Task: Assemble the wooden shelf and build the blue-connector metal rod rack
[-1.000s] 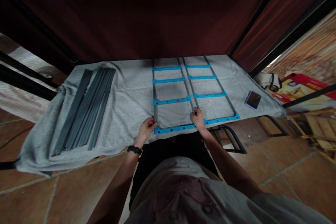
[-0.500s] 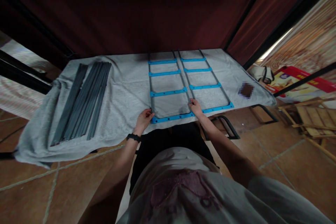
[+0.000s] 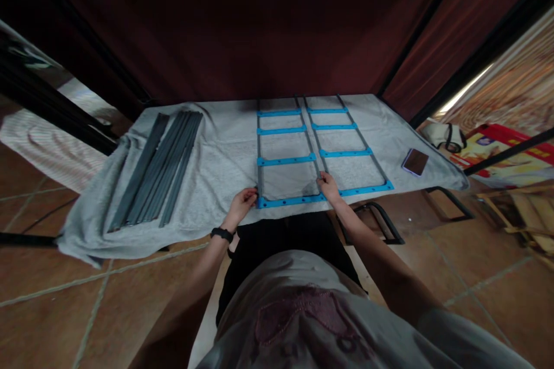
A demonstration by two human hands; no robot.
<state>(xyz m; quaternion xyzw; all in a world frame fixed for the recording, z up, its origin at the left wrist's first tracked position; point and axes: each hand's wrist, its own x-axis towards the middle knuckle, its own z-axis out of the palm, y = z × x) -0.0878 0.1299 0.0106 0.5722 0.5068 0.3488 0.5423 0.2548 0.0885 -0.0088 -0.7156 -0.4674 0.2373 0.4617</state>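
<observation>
Two ladder-like frames lie side by side on a grey cloth, the left frame [image 3: 287, 161] and the right frame [image 3: 345, 153]. Both are made of dark grey tubes joined by blue crosspieces. My left hand [image 3: 243, 205] is closed at the near left corner of the left frame, fingers pinched on its left tube. At the near right corner of the same frame, my right hand [image 3: 329, 187] pinches the right tube between thumb and fingers. It covers part of the corner and the near end of the right frame.
A bundle of loose grey tubes [image 3: 162, 167] lies on the left of the cloth-covered table [image 3: 225, 155]. Toward the right edge rests a phone [image 3: 415, 162]. Beyond that are a red and yellow box [image 3: 497, 144] and a wooden chair [image 3: 526, 213]. A dark red panel [image 3: 259, 29] stands behind.
The head view has shifted, so the table sits lower and farther right in the picture. Both hands stay at the same corners of the left frame.
</observation>
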